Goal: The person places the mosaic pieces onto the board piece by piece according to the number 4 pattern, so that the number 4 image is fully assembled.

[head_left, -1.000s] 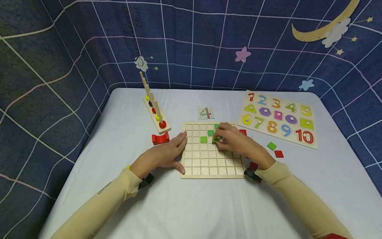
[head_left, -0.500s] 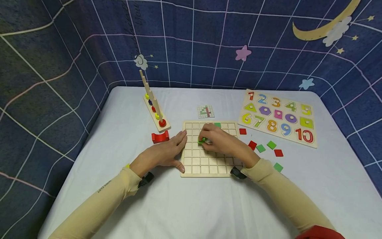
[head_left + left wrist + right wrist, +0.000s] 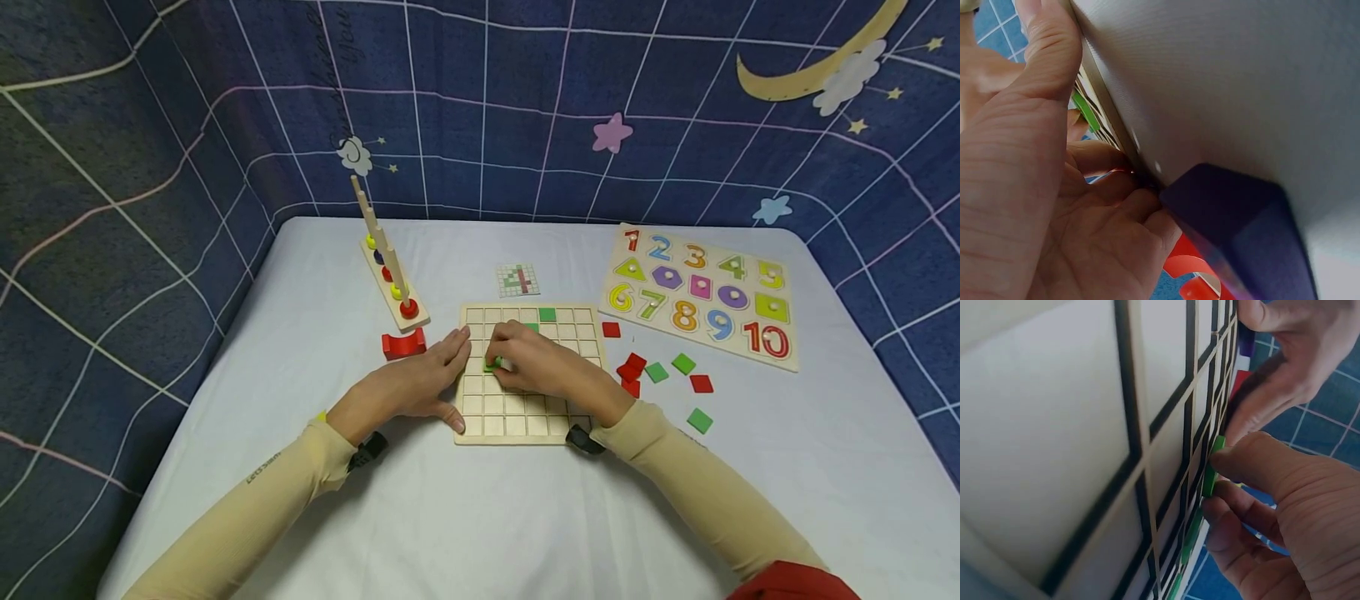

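Item in hand: one small green square wooden tile (image 3: 492, 364), pinched between the thumb and fingertips of my right hand (image 3: 536, 367), its lower edge meeting a cell in the left half of the square wooden grid board (image 3: 517, 425); the right wrist view shows the same tile (image 3: 1212, 467) standing on edge against the cell dividers, not yet lying flat. To my judgement the tile should be tipped down squarely so that its corners clear the dividers, then pressed flush with one fingertip, and checked against the pattern card before I let go. Directly beside the grip, on its left: my left hand (image 3: 420, 385), fingers straight and flat, holding nothing, resting on the board's left edge with the thumb at the near corner; it should keep steady pressure so the board does not slide. Beyond the grip, on the board: two green tiles already seated, one (image 3: 547, 314) in the far row, one partly hidden by my knuckles. Past the board's far edge: small printed pattern card (image 3: 517, 280). To the right of the grip, on the white tablecloth (image 3: 480, 517): loose red and green square tiles (image 3: 663, 375). Further right: wooden number puzzle board (image 3: 701, 297). Left of my left hand: red arched wooden block (image 3: 403, 343) and wooden peg rack with coloured rings (image 3: 390, 271).
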